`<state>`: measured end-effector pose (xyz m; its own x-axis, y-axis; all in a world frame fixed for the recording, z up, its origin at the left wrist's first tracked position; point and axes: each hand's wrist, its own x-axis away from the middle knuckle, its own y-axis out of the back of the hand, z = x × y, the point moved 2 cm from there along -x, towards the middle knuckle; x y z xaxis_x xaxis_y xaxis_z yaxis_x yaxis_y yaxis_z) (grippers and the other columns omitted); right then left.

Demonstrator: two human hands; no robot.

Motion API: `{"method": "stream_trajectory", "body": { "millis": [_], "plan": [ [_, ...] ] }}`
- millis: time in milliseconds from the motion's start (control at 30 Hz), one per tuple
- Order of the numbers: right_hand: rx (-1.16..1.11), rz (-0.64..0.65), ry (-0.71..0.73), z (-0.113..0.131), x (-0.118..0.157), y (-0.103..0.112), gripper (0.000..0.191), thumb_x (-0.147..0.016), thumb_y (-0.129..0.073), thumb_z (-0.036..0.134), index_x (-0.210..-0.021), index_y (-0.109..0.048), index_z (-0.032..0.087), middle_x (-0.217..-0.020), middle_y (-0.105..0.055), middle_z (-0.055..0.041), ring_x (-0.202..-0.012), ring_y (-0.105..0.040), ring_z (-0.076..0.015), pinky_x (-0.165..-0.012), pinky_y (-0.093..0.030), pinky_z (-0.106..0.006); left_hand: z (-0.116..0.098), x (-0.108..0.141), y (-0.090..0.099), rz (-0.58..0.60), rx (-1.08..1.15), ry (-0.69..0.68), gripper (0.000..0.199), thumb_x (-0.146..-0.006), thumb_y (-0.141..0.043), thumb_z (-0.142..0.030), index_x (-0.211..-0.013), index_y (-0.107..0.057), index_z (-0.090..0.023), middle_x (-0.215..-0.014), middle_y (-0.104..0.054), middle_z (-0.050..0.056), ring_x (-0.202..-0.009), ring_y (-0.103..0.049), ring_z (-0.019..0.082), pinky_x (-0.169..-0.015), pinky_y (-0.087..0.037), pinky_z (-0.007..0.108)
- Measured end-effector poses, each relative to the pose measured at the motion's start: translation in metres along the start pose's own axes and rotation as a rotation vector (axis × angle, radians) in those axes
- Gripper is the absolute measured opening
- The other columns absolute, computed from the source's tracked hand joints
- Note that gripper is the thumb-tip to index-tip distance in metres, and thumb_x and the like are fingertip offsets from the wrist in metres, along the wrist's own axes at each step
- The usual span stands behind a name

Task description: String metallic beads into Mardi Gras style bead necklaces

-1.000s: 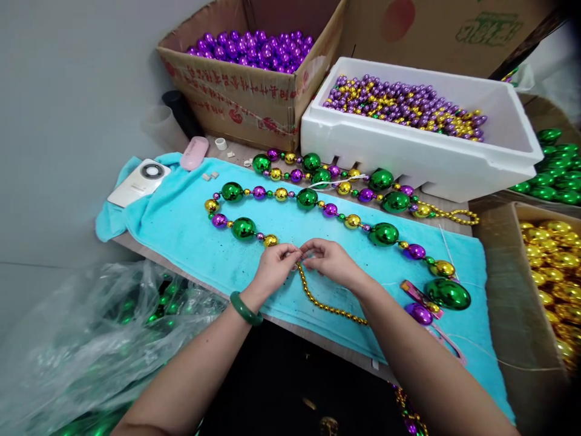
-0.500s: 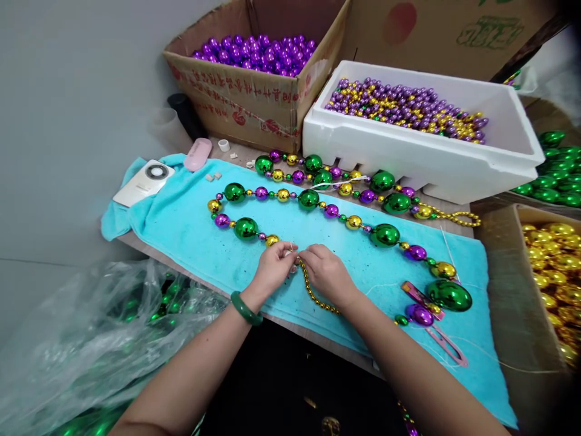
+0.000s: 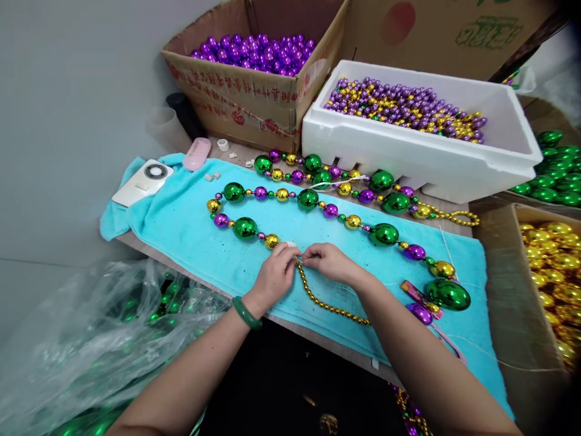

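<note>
My left hand (image 3: 276, 272), with a green bangle (image 3: 247, 313) at its wrist, pinches the joint between a large-bead garland (image 3: 307, 199) and a strand of small gold beads (image 3: 323, 301). The gold strand curves from those fingertips down to the right, passing under my right forearm. Close beside it, my right hand (image 3: 333, 263) has thumb and fingers pressed together; what lies between them is too fine to make out. The garland of green, purple and gold beads loops over a turquoise towel (image 3: 181, 236).
Behind the towel lies a second garland (image 3: 382, 180), before a white foam box (image 3: 422, 136) of small beads and a carton (image 3: 240, 106) of purple ones. Gold beads fill a right-hand box (image 3: 499, 290). A pink-handled cutter (image 3: 421, 300) and a phone (image 3: 143, 183) rest on the towel.
My right hand has drawn slightly right, away from my left fingertips, and its forearm has shifted right. More of the gold strand shows. My left hand has turned a little, staying at the joint.
</note>
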<state>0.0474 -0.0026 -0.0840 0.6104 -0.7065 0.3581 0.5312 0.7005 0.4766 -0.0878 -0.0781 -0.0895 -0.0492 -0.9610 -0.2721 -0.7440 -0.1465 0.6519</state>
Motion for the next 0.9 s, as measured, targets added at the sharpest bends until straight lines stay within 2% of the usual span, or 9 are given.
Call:
{"method": "stream_trajectory", "body": {
  "millis": [200,433,533,700,800,900],
  "plan": [
    [-0.096,0.035,-0.038,0.001,-0.002,0.003,0.008,-0.069,-0.056,0.017,-0.065,-0.062,0.014,-0.059,-0.054,0.003,-0.059,-0.045,-0.0101,-0.057,-0.035,-0.023,0.002,0.005,-0.006,0.011,-0.086,-0.053,0.02,-0.084,-0.046,-0.012,-0.098,-0.059,-0.019,-0.109,-0.055,0.009,-0.107,-0.053,0.019,-0.092,-0.046,0.034],
    [-0.125,0.032,-0.049,0.002,-0.002,0.005,0.007,-0.068,-0.055,0.016,-0.067,-0.062,0.014,-0.06,-0.055,0.0027,-0.059,-0.047,-0.0102,-0.059,-0.036,-0.023,0.001,0.005,-0.006,-0.065,-0.069,-0.081,0.016,-0.086,-0.047,-0.016,-0.091,-0.063,-0.016,-0.104,-0.06,0.01,-0.105,-0.056,0.018,-0.091,-0.047,0.032],
    [-0.129,0.026,-0.025,0.002,-0.001,0.006,0.009,-0.069,-0.055,0.017,-0.07,-0.064,0.014,-0.062,-0.058,0.002,-0.06,-0.049,-0.0105,-0.06,-0.037,-0.024,0.0,0.006,-0.005,-0.107,0.026,-0.003,0.015,-0.085,-0.05,-0.017,-0.089,-0.064,-0.017,-0.103,-0.062,0.009,-0.103,-0.058,0.018,-0.091,-0.047,0.033],
    [-0.092,-0.002,-0.011,-0.002,-0.001,0.006,0.012,-0.073,-0.054,0.019,-0.076,-0.065,0.015,-0.063,-0.059,0.001,-0.06,-0.05,-0.0111,-0.059,-0.038,-0.024,0.001,0.007,-0.004,-0.21,0.257,0.237,0.01,-0.081,-0.057,-0.023,-0.081,-0.066,-0.019,-0.1,-0.065,0.008,-0.098,-0.061,0.019,-0.083,-0.05,0.032],
    [-0.056,-0.012,-0.014,-0.005,-0.001,0.006,0.01,-0.071,-0.057,0.019,-0.075,-0.065,0.015,-0.069,-0.062,-0.0006,-0.065,-0.053,-0.012,-0.062,-0.04,-0.024,0.001,0.007,-0.002,-0.236,0.318,0.267,0.01,-0.08,-0.058,-0.025,-0.081,-0.066,-0.018,-0.101,-0.065,0.008,-0.098,-0.06,0.019,-0.08,-0.05,0.031],
    [-0.016,-0.055,-0.041,-0.008,0.001,0.009,0.009,-0.069,-0.059,0.019,-0.073,-0.066,0.016,-0.071,-0.064,-0.0011,-0.067,-0.055,-0.0129,-0.063,-0.04,-0.024,0.002,0.01,0.004,-0.248,0.219,0.255,0.01,-0.081,-0.057,-0.023,-0.081,-0.066,-0.019,-0.102,-0.063,0.008,-0.098,-0.058,0.02,-0.078,-0.049,0.031]
  ]
}}
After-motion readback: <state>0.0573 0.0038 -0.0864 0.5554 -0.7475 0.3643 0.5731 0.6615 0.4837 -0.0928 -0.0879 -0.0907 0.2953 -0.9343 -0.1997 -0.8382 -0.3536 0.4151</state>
